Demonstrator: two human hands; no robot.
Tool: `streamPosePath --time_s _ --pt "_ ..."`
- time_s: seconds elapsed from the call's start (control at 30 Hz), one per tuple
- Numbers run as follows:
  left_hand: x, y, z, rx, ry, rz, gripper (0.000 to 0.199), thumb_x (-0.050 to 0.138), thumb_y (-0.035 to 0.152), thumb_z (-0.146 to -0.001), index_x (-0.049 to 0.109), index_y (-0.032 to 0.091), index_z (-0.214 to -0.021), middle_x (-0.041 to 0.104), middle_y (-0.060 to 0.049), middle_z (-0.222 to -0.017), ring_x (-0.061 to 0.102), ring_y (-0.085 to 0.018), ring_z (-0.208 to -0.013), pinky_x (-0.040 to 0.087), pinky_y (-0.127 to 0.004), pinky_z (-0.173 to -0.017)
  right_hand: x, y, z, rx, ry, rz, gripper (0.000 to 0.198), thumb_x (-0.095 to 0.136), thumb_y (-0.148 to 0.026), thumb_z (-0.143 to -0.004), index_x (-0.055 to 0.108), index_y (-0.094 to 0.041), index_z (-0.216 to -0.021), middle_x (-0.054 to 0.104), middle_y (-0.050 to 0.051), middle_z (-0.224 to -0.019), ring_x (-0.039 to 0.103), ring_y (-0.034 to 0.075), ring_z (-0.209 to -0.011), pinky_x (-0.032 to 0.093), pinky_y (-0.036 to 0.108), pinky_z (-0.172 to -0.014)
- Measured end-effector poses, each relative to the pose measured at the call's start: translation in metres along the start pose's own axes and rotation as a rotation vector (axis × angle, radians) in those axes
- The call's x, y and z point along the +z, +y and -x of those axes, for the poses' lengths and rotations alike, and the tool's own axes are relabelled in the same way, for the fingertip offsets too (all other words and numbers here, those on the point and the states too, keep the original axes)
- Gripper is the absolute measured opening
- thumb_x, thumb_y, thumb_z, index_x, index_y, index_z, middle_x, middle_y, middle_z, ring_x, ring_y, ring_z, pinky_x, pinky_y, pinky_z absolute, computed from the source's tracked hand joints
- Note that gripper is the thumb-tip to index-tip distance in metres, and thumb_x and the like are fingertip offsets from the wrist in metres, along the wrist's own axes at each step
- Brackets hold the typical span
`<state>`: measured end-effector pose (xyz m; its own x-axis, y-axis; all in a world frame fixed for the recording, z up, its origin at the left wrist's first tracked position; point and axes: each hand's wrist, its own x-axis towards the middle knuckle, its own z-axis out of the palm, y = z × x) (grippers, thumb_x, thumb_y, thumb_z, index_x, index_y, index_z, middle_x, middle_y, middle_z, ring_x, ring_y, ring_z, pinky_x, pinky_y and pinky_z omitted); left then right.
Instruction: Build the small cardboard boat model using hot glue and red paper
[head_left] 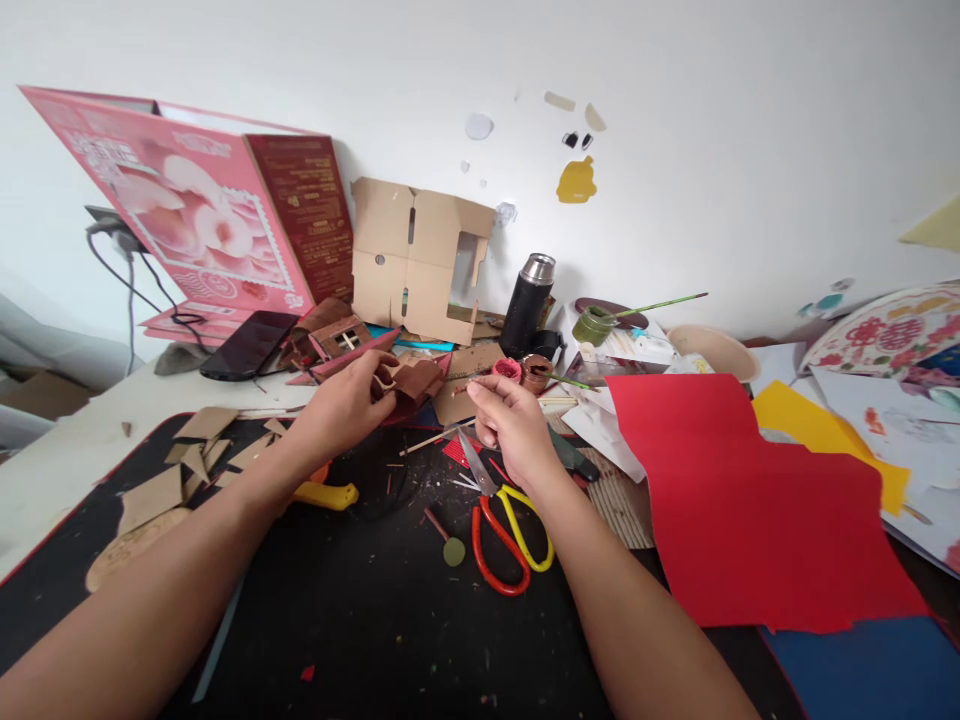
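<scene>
My left hand is curled against a small brown painted cardboard model piece and grips its left side. The fingertips are partly hidden behind the hand. To its right, my right hand has thumb and forefinger pinched together. Something tiny and reddish seems to be at their tips, too small to name. Below the right hand lie scissors with one red and one yellow handle, blades slightly apart. A small brown model wall with a white-framed window stands behind my left hand. A green disc on a stick lies nearby.
Cardboard scraps lie at left, near a black phone. A pink box, cardboard sheet and black thermos stand at the back. Paint jars and red sheet are at right.
</scene>
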<state>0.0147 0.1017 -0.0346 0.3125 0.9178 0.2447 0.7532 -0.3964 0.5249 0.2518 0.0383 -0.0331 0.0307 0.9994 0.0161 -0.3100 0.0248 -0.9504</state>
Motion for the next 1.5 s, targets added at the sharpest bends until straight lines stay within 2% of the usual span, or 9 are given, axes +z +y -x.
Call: streamPosePath --time_s 0.27,0.6,0.77,0.83,0.93,1.03,1.2,1.37,1.5 --pt "-0.017 -0.002 -0.004 -0.078 0.018 0.111 0.031 0.060 0.045 -0.085 0.073 0.022 -0.103 0.082 -0.006 -0.097 0.074 -0.025 -0.080 0.058 -0.033 -0.074 0.000 0.000 0.001 -0.002 0.002 0.006 0.040 0.090 -0.053 -0.077 0.069 -0.021 -0.088 0.044 -0.012 -0.049 0.036 0.007 -0.038 0.025 0.023 -0.041" --pt "-0.029 -0.019 -0.008 0.006 -0.193 0.107 0.030 0.061 0.044 -0.089 0.075 0.024 -0.106 0.083 -0.002 -0.101 0.074 -0.025 -0.095 0.058 -0.037 -0.091 0.003 -0.004 0.003 0.006 0.006 0.000 0.042 0.093 -0.054 -0.075 0.068 -0.022 -0.087 0.043 -0.013 -0.051 0.037 0.007 -0.039 0.026 0.022 -0.040" --pt "-0.035 -0.019 -0.008 0.032 -0.239 0.093 0.036 0.056 0.037 -0.094 0.076 0.022 -0.119 0.083 -0.002 -0.118 0.073 -0.025 -0.108 0.055 -0.042 -0.102 0.002 -0.003 0.002 0.008 0.011 0.013 0.039 0.090 -0.052 -0.077 0.069 -0.021 -0.088 0.045 -0.012 -0.051 0.038 0.007 -0.039 0.026 0.023 -0.041" --pt "-0.042 -0.019 -0.009 0.022 -0.199 0.098 0.039 0.056 0.040 -0.095 0.076 0.020 -0.122 0.082 -0.005 -0.122 0.073 -0.026 -0.110 0.055 -0.042 -0.103 0.001 -0.004 0.002 0.005 0.008 0.010 0.038 0.090 -0.051 -0.077 0.069 -0.021 -0.088 0.044 -0.012 -0.050 0.037 0.007 -0.039 0.026 0.023 -0.041" --pt "-0.060 -0.013 -0.006 -0.073 0.005 0.095 0.043 0.059 0.047 -0.094 0.077 0.018 -0.120 0.081 -0.010 -0.121 0.073 -0.027 -0.107 0.055 -0.041 -0.099 0.000 -0.008 0.002 -0.015 0.022 -0.002 0.039 0.090 -0.051 -0.076 0.069 -0.020 -0.089 0.043 -0.012 -0.049 0.036 0.007 -0.039 0.024 0.022 -0.041" --pt "-0.080 -0.004 0.011 -0.128 0.086 0.045 0.045 0.058 0.048 -0.095 0.076 0.018 -0.124 0.081 -0.009 -0.122 0.072 -0.027 -0.106 0.055 -0.040 -0.097 -0.001 -0.014 0.003 -0.037 0.035 -0.012 0.040 0.091 -0.051 -0.077 0.068 -0.020 -0.087 0.041 -0.012 -0.051 0.036 0.007 -0.040 0.024 0.022 -0.041" --pt "-0.089 -0.008 0.068 -0.054 -0.085 -0.121 0.038 0.056 0.050 -0.099 0.078 0.022 -0.115 0.081 -0.006 -0.103 0.070 -0.025 -0.086 0.055 -0.038 -0.082 -0.001 -0.020 0.005 -0.088 0.046 -0.049 0.042 0.092 -0.053 -0.076 0.068 -0.020 -0.087 0.040 -0.013 -0.052 0.036 0.007 -0.040 0.024 0.022 -0.040" --pt "-0.070 -0.035 0.113 0.156 -0.298 -0.216 0.041 0.073 0.047 -0.093 0.078 0.034 -0.131 0.075 -0.008 -0.136 0.065 -0.037 -0.130 0.050 -0.052 -0.112 0.001 -0.024 0.007 -0.112 0.042 -0.062 0.044 0.093 -0.055 -0.075 0.068 -0.021 -0.088 0.039 -0.013 -0.053 0.035 0.006 -0.041 0.024 0.022 -0.040" --pt "-0.055 -0.037 0.119 0.202 -0.331 -0.275 0.037 0.069 0.034 -0.096 0.079 0.034 -0.131 0.073 -0.010 -0.137 0.064 -0.036 -0.132 0.048 -0.054 -0.117 0.003 -0.023 0.010 -0.095 0.032 -0.029 0.046 0.093 -0.057 -0.075 0.068 -0.020 -0.087 0.039 -0.012 -0.053 0.035 0.006 -0.041 0.024 0.021 -0.040"
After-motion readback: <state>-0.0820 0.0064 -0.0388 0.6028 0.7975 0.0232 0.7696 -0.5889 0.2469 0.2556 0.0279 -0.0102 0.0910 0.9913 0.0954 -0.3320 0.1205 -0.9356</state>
